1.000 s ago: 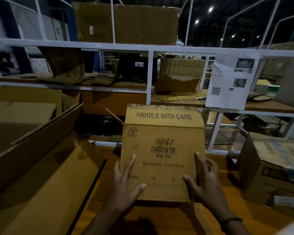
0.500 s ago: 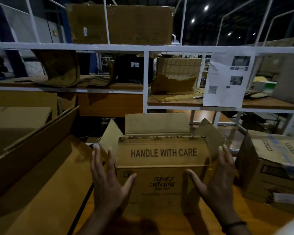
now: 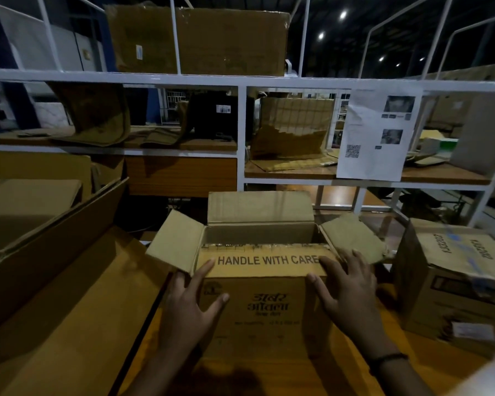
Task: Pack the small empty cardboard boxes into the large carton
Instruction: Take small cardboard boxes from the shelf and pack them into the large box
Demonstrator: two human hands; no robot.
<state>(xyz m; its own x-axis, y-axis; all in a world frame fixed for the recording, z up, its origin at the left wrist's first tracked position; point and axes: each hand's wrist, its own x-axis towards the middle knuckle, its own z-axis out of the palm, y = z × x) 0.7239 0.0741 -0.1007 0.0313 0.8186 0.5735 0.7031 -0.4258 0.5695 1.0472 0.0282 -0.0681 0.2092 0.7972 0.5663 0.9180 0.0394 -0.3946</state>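
A small brown cardboard box [image 3: 265, 307] printed "HANDLE WITH CARE" stands upright on the wooden table [image 3: 355, 364], its top flaps open and its inside dark. My left hand [image 3: 190, 304] rests spread against its near left corner. My right hand [image 3: 345, 290] lies flat on the near flap and right corner. The large carton [image 3: 57, 295] lies to the left, its long flaps spread towards me.
A taped cardboard box [image 3: 455, 284] stands on the table at the right. A white metal rack [image 3: 242, 132] rises behind, holding another large box [image 3: 200, 38], flattened cardboard and a printed sheet [image 3: 379, 135].
The small box has tipped from leaning back to upright and its top flaps have opened. My hands have moved from its sides to the near flap and corners.
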